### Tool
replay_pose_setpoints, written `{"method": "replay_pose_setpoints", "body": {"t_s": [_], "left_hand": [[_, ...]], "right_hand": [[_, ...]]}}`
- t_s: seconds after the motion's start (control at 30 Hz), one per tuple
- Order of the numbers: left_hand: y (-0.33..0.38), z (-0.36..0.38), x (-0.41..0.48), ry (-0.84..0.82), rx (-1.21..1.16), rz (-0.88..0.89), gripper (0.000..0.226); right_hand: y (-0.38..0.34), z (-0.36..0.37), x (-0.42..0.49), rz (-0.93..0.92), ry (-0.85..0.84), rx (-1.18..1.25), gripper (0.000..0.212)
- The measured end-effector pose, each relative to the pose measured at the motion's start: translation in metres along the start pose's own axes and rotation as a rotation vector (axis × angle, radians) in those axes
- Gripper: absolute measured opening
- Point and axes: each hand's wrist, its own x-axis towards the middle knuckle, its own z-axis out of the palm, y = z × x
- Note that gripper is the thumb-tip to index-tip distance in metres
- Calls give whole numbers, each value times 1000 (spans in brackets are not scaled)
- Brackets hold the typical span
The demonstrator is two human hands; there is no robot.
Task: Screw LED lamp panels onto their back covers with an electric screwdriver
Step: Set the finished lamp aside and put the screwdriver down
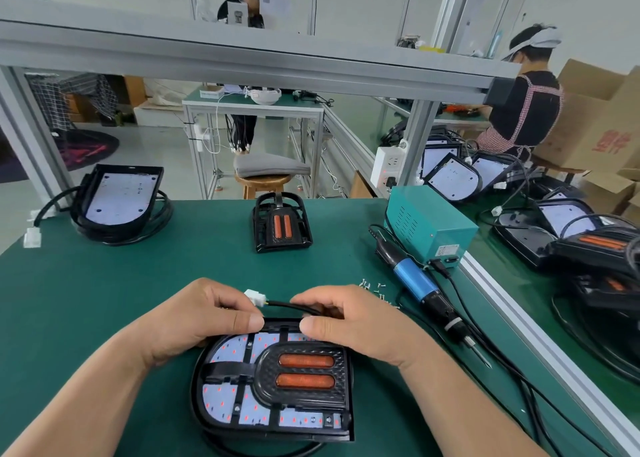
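A black lamp back cover (207,418) lies near the table's front edge with a white LED panel (221,352) and a black frame with two orange lenses (306,370) seated in it. My left hand (194,321) grips the cover's far left edge, thumb on the rim. My right hand (349,321) grips the far right edge and holds the black cable (287,306) that ends in a white connector (255,297). The blue electric screwdriver (415,283) lies on the mat to the right, untouched.
Loose screws (372,288) lie beside the screwdriver. A teal power box (429,224) stands behind it. A spare black lens frame (282,222) sits mid-table; another cover with panel (117,198) at far left. Stacked lamps (568,221) fill the right bench. A seated person (526,103) works there.
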Motion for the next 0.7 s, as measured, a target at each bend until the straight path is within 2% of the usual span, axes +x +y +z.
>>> {"method": "replay_pose_setpoints", "body": {"t_s": [0.43, 0.5, 0.7], "left_hand": [[-3, -1, 1, 33, -14, -14, 52], [-5, -4, 2, 65, -83, 3, 58], [-5, -8, 11, 231, -379, 6, 38]], "right_hand": [[6, 6, 0, -18, -32, 237, 32], [7, 3, 0, -13, -24, 263, 32], [5, -13, -10, -32, 86, 385, 28]]}}
